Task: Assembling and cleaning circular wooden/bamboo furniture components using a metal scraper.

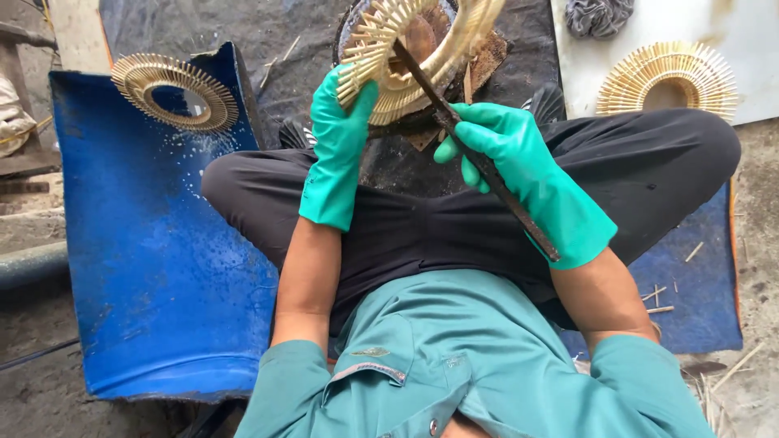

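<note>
A ring of pale bamboo slats (406,57), fanned outward like a sunburst, is held up over a dark round block (487,49) just ahead of the crossed legs (649,162). It is gripped at its lower left edge by the left hand (341,130), whose gloved fingers (361,101) are closed around the slats. A long, dark, flat blade or bar (479,162) is held in the right hand (519,158), the gloved fingers wrapped shut about its middle; its upper end is laid across the open centre of the ring, and its lower end runs back along the forearm.

Judging by this arrangement, the step in hand is taken to be the working of the ring's inner edge with the tool, whether trimming, scraping or tapping. A steady hold by the left hand and a controlled stroke along the inner rim would be called for, with the ring turned bit by bit.

A second finished-looking ring (174,91) is lying on a blue curved sheet (154,268) to the left, with pale shavings scattered below it. A third ring (667,79) is set on a white board (755,49) to the right, near a grey bundle of cloth (599,16). Loose slivers (657,294) are strewn on the blue mat by the right knee.

The top of the held ring is cut off by the frame. The tool's tip is lost against the dark block, so it cannot be told whether an edge is touching the slats. What the block is made of is hard to make out.
</note>
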